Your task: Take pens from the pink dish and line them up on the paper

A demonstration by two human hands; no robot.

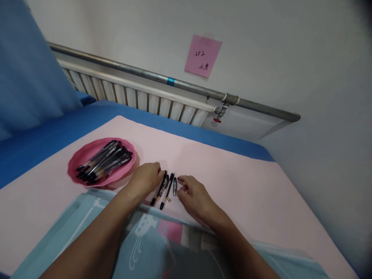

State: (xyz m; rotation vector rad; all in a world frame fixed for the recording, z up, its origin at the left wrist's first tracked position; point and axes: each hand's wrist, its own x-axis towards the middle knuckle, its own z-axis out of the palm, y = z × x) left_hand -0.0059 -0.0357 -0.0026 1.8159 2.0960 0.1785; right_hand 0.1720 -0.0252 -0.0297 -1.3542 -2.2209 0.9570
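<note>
Two uncapped black pens lie side by side on the pink mat: a left pen (157, 192) and a right pen (167, 191). A dark pen cap (166, 182) rests between them, and another cap (174, 186) lies to the right. A small metallic piece (169, 199) is by the right pen's lower part. My left hand (146, 177) is beside the left pen's upper end, fingers loosely bent and apart; whether it touches the pen is unclear. With thumb and forefinger apart, my right hand (198, 195) is close beside the right-hand cap.
A pink scalloped basket (71, 170) of several black capped pens (106, 161) stands left of my hands. The pink mat (238, 186) covers a blue surface (232, 145). Behind are a white radiator (142, 100) and a metal pipe (128, 69). Light-blue patterned cloth (87, 217) overlaps the near edge.
</note>
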